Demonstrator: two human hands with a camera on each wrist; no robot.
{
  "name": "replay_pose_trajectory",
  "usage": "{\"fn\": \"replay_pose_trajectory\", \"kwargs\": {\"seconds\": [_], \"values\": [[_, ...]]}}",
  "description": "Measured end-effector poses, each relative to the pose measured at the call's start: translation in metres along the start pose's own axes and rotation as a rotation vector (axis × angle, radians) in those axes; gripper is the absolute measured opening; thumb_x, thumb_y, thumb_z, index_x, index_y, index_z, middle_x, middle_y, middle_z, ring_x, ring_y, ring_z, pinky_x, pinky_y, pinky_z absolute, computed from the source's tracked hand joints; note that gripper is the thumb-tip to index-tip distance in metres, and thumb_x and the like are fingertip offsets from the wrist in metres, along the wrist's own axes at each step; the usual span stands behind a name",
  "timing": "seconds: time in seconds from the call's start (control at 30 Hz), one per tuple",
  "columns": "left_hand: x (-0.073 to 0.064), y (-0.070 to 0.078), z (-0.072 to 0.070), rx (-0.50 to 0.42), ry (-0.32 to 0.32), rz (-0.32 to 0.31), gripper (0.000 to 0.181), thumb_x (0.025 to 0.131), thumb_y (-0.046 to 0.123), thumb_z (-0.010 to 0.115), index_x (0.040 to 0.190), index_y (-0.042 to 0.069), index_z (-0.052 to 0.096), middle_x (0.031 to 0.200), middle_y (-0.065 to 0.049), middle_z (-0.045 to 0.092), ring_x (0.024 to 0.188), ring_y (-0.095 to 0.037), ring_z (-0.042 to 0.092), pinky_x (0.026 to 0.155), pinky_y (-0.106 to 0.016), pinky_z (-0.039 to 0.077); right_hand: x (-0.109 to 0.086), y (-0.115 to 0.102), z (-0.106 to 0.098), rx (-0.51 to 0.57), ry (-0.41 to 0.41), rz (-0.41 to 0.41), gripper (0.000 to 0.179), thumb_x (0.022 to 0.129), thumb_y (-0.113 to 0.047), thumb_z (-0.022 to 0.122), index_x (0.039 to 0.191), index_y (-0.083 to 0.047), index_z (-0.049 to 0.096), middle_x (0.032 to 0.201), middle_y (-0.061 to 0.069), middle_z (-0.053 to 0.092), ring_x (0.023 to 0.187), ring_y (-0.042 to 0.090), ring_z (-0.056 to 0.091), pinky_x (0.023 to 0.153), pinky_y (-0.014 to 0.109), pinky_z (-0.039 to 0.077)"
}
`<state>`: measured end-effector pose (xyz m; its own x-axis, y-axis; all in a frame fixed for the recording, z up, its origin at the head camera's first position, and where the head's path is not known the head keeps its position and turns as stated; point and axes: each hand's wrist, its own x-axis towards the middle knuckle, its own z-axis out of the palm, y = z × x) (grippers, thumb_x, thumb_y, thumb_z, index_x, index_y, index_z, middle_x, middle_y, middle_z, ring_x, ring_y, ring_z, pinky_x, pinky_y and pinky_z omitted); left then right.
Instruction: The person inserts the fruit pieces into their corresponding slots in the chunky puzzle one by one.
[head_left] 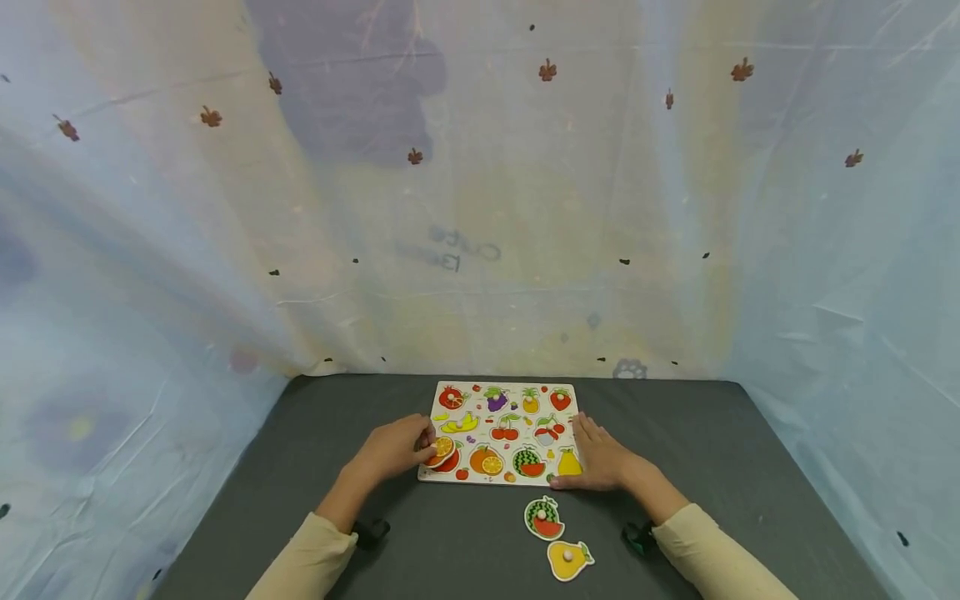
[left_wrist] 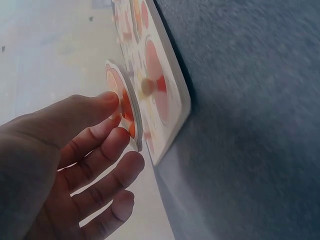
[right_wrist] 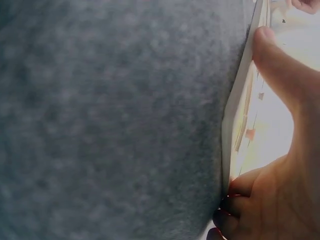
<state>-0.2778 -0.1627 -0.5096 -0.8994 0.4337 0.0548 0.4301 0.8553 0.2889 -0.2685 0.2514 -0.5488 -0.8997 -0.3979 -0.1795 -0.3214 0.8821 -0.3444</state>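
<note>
A white fruit puzzle board lies flat on the dark table. My left hand pinches an orange-slice puzzle piece by its knob between thumb and fingertips, above the board's front left corner. In the left wrist view, that piece is tilted on edge, apart from the board, with the other fingers loosely bent. My right hand rests against the board's front right corner, thumb along the front edge, fingers along the right side. In the right wrist view, the thumb touches the board's edge.
A watermelon piece and a yellow pear piece lie on the table in front of the board. Knobbed fruit pieces, such as grapes and a strawberry, sit on the board. A patterned curtain hangs behind the table.
</note>
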Motion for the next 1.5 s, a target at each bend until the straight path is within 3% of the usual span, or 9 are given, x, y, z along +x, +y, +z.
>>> {"fn": "replay_pose_trajectory", "kwargs": {"seconds": [0.3,0.53,0.73,1.07,1.33,1.5], "values": [[0.016,0.017,0.003,0.020,-0.023,0.073,0.018,0.100,0.030,0.080,0.095,0.025,0.063,0.086,0.012,0.056,0.067,-0.005,0.048,0.062,-0.030,0.044,-0.002,-0.004,-0.001,-0.007,-0.001,0.015,0.141,0.082,-0.087,0.068,0.167,0.009,0.010,0.175,0.031,0.008,0.164,0.045,0.011,0.131,0.059,0.015],[0.026,0.029,0.009,0.022,-0.062,0.115,0.016,0.102,0.031,0.077,0.097,0.025,0.063,0.087,0.013,0.056,0.067,-0.004,0.049,0.062,-0.030,0.045,-0.009,-0.015,-0.011,0.043,-0.006,-0.004,0.139,0.084,-0.079,0.074,0.164,0.016,0.013,0.172,0.038,0.010,0.161,0.052,0.013,0.128,0.066,0.015],[0.032,0.038,0.012,0.010,-0.075,0.151,0.012,0.103,0.028,0.075,0.099,0.025,0.064,0.087,0.013,0.056,0.067,-0.003,0.050,0.062,-0.029,0.045,-0.005,-0.010,-0.005,-0.003,-0.003,0.028,0.140,0.083,-0.085,0.069,0.167,0.010,0.011,0.175,0.032,0.009,0.164,0.045,0.012,0.130,0.060,0.016],[0.037,0.050,0.023,0.007,-0.076,0.174,0.011,0.102,0.028,0.076,0.100,0.025,0.066,0.088,0.014,0.058,0.067,-0.002,0.050,0.061,-0.028,0.045,-0.006,-0.012,-0.007,0.026,-0.008,0.017,0.140,0.084,-0.082,0.072,0.165,0.014,0.011,0.173,0.036,0.010,0.162,0.050,0.013,0.129,0.064,0.015],[0.038,0.059,0.028,-0.033,-0.090,0.167,0.010,0.104,0.024,0.074,0.100,0.022,0.065,0.086,0.012,0.058,0.066,-0.003,0.051,0.063,-0.026,0.046,-0.004,-0.010,-0.005,0.034,-0.005,0.035,0.143,0.081,-0.087,0.068,0.168,0.009,0.009,0.175,0.031,0.008,0.164,0.044,0.009,0.131,0.059,0.012],[0.041,0.063,0.031,-0.035,-0.106,0.139,0.011,0.104,0.026,0.075,0.101,0.022,0.065,0.082,0.012,0.056,0.063,-0.005,0.050,0.060,-0.026,0.045,-0.006,-0.015,-0.008,0.017,-0.003,0.044,0.137,0.084,-0.077,0.076,0.166,0.012,0.013,0.174,0.033,0.012,0.163,0.046,0.015,0.130,0.059,0.018]]}}
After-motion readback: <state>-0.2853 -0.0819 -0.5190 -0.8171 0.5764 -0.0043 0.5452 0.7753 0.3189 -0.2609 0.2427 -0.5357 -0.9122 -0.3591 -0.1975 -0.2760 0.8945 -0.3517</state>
